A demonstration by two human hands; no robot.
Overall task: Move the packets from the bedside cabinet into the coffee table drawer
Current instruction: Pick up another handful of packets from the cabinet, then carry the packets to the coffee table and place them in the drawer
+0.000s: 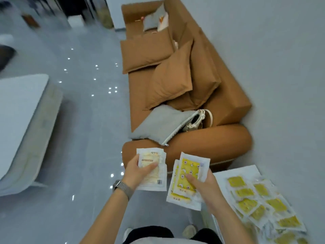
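My left hand [136, 172] grips a small stack of white packets [154, 155] with their pale printed backs up, thumb on top. My right hand [204, 186] holds a second stack of packets [189, 170], yellow patterned fronts up, fanned a little. Both stacks hang in the air in front of the sofa's near armrest. Several more yellow-and-white packets [260, 203] lie spread on the white bedside cabinet [237, 170] at the lower right. The white coffee table [19, 110] stands at the left; no drawer shows.
A tan sofa [202, 143] with tan cushions, a grey cushion [158, 125] and a white bag [198, 120] runs along the right wall. Glossy grey floor lies between sofa and coffee table. My feet in slippers show at the bottom.
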